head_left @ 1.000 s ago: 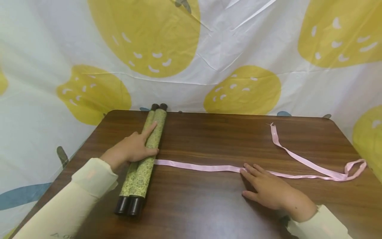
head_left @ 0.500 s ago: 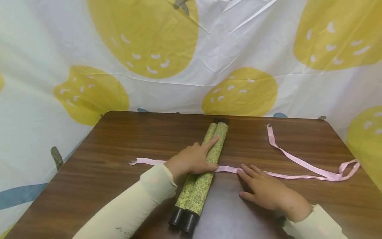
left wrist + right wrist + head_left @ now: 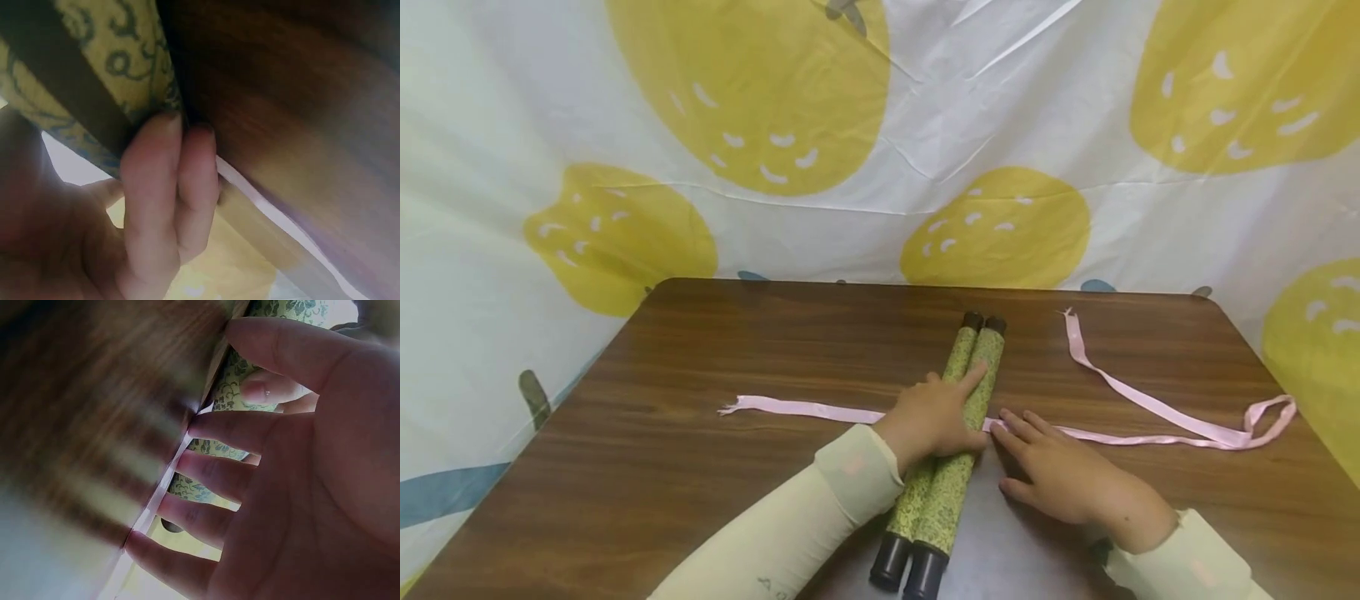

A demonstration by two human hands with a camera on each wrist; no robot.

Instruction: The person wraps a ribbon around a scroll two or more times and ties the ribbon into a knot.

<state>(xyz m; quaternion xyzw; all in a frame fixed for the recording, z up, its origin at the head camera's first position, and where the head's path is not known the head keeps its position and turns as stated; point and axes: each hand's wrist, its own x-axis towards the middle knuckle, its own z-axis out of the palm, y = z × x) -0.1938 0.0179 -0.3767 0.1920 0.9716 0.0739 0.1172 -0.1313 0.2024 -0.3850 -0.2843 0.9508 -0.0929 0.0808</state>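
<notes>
Two yellow-green patterned scroll rolls with black end knobs lie side by side, slanting across the table. I cannot tell whether they are joined. My left hand grips them from above, thumb on the near right side and index finger stretched along the right roll. In the left wrist view its other fingers curl against the patterned surface. A pink ribbon runs crosswise beneath the rolls. My right hand rests just right of them, its straight fingertips touching the ribbon against the tabletop.
The dark brown wooden table ends at a white curtain printed with yellow lemons. On the right, the ribbon's long tail doubles back in a loop near the table's right edge. Its frayed left end lies left of the rolls.
My left hand has slid the scroll rolls from the left side rightward along the ribbon, close to my right hand. The ribbon's left end has come into view. My right hand stays nearly still.
</notes>
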